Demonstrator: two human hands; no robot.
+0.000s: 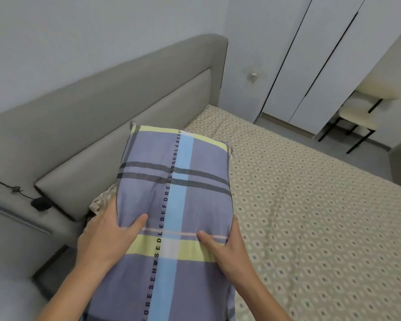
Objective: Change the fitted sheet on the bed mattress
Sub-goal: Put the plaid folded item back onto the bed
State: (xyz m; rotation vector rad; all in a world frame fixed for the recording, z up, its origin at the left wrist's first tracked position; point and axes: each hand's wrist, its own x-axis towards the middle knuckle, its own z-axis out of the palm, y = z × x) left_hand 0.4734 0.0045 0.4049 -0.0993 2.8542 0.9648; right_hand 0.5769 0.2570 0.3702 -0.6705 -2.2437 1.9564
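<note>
Held a plaid pillow (pixel 174 205) lengthwise over the head end of the bed, far end toward 12 o'clock near the grey headboard (pixel 102 126). Gripped by the left hand (pixel 104 237) on its 9 o'clock edge, thumb pressed across the top fabric, fingers tucked out of sight underneath. Gripped likewise by the right hand (pixel 227 246) on the 3 o'clock edge, thumb on top, fingers hidden below. Ran a pale blue stripe with black lettering down the pillow's middle, crossed by yellow and dark bands. Lay the fitted sheet (pixel 310 216), beige with a small diamond print, stretched over the mattress from 1 to 5 o'clock, lightly creased near the pillow. Showed a bunched bit of the same fabric at 9 o'clock under the pillow. Stood a cream chair (pixel 361 112) at 2 o'clock beside white wardrobe doors (pixel 322 54). Hung a black cable (pixel 41 202) at 9 o'clock on the headboard.
</note>
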